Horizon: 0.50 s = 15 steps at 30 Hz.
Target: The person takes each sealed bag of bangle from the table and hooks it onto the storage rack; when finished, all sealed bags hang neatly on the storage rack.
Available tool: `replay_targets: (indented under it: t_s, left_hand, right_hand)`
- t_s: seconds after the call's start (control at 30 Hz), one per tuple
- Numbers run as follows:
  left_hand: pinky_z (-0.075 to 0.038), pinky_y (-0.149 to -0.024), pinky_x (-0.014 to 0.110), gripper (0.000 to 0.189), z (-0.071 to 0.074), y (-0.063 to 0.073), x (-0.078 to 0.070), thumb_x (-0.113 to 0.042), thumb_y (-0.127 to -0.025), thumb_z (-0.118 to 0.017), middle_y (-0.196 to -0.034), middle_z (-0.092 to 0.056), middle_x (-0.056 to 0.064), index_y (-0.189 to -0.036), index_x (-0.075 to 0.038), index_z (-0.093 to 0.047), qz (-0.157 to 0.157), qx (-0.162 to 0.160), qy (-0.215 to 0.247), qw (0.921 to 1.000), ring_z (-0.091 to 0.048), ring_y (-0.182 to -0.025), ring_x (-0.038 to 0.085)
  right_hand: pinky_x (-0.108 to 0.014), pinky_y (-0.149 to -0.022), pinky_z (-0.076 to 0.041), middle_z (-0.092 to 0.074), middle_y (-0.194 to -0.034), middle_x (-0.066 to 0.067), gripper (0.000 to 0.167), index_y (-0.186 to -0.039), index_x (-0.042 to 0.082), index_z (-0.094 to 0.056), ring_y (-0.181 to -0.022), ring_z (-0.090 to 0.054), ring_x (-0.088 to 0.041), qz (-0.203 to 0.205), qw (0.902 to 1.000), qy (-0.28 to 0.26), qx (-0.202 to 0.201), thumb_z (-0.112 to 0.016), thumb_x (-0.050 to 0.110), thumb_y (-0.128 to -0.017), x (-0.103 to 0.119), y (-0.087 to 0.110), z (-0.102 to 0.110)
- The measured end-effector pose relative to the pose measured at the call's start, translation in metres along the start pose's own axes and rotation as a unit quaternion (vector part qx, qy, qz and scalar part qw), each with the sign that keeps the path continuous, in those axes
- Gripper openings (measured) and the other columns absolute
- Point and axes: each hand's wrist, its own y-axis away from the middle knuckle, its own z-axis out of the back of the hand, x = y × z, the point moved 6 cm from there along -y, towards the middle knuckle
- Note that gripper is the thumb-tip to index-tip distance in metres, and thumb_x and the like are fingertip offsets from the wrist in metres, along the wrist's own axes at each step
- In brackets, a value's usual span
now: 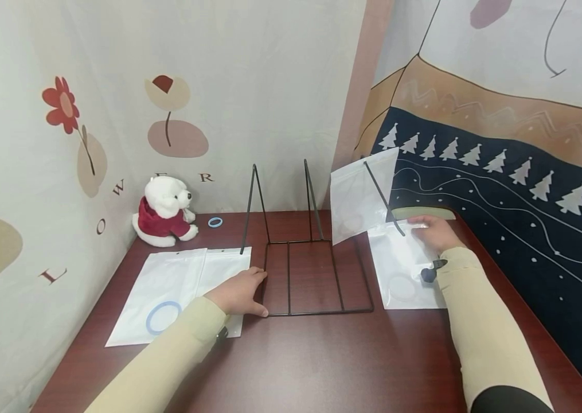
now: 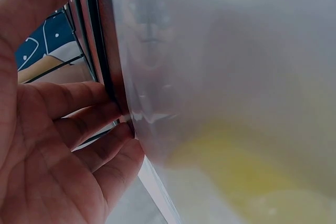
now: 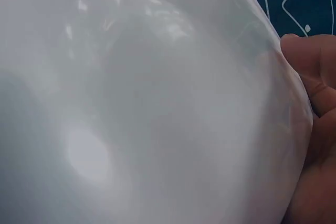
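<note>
A black wire rack with slanted prongs stands on the table. My left hand touches its left base bar, fingers nearly straight; the left wrist view shows the fingertips against the dark bar. Beneath and beside that hand are white plastic bags, one showing a pale blue ring. My right hand pinches the upper right edge of another white plastic bag, which fills much of the right wrist view. The rack's right prong overlaps its top. Behind that prong, one more white bag hangs tilted.
A white plush bear in a red coat sits at the back left, a small blue ring beside it. A pale green object lies behind the right hand. Patterned cloths close off the table's back and sides.
</note>
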Motion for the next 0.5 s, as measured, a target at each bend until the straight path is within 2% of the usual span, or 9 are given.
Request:
replay_targets:
  t_s: [0.37, 0.5]
  left_hand:
    - [-0.043, -0.121, 0.05, 0.098, 0.0, -0.001, 0.001, -0.04, -0.08, -0.092, -0.156, -0.048, 0.026, -0.151, 0.011, -0.047, 0.006, 0.003, -0.003, 1.0, -0.05, -0.144, 0.041]
    - [-0.042, -0.121, 0.05, 0.098, 0.0, 0.0, 0.0, -0.039, -0.08, -0.092, -0.156, -0.048, 0.027, -0.151, 0.011, -0.047, 0.006, 0.005, 0.0, 1.0, -0.05, -0.144, 0.041]
  right_hand:
    - [-0.073, -0.121, -0.026, -0.042, -0.162, -0.027, 0.042, -0.145, 0.006, -0.059, -0.15, -0.033, -0.053, 0.001, 0.9989, -0.018, -0.044, -0.06, 0.019, -0.105, 0.003, 0.005, 0.011]
    - [-0.071, -0.121, -0.028, -0.047, -0.158, -0.028, 0.04, -0.141, 0.002, -0.061, -0.148, -0.038, -0.05, 0.029, 0.997, -0.029, -0.066, -0.063, 0.014, -0.103, 0.006, 0.004, 0.017]
